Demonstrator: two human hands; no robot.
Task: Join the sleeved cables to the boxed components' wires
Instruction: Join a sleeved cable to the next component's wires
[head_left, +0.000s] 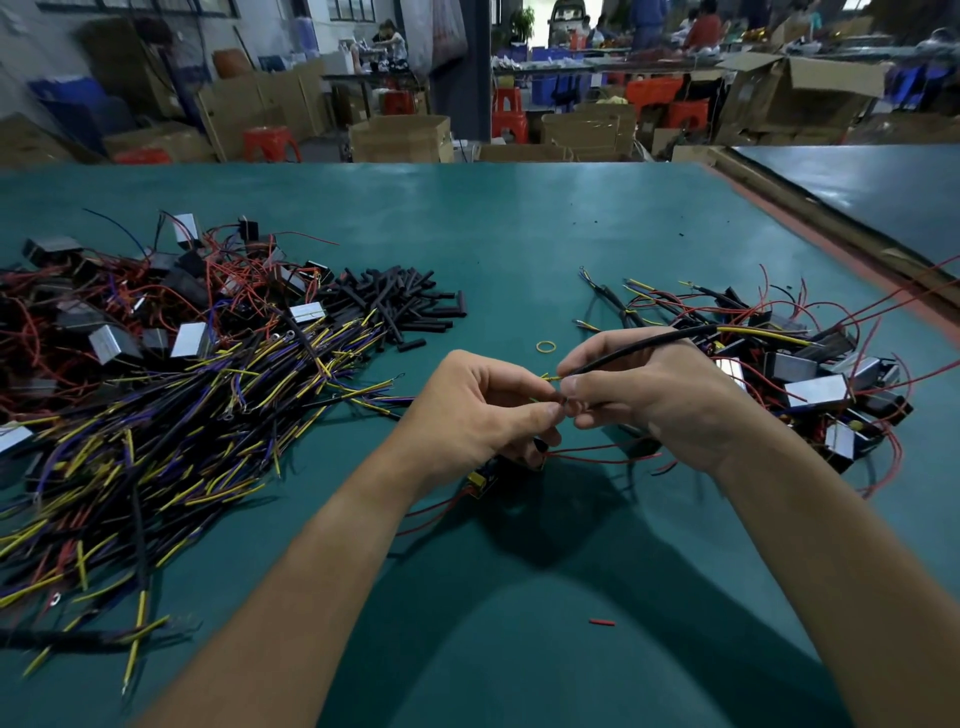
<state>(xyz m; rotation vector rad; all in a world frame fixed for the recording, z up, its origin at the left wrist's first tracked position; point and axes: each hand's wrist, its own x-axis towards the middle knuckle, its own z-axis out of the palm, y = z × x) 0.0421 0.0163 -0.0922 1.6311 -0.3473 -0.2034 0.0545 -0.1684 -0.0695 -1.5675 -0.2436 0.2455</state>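
My left hand (483, 410) and my right hand (649, 395) meet above the middle of the green table (519, 234). My right hand grips a black sleeved cable (644, 345) that runs up to the right and ends in a yellow wire. Both thumbs and forefingers pinch thin wire ends together between the hands. Under my left hand lies a boxed component (485, 475) with a yellow part and red wires (597, 452) trailing right. A heap of sleeved cables (182, 431) lies at the left, with grey boxed components (189, 340) behind it.
Short black sleeve tubes (400, 301) are piled at centre left. A heap of joined boxes and cables (810, 384) lies at the right. A yellow rubber band (546, 347) and a red scrap (601, 622) lie on the table. Cardboard boxes and people fill the background.
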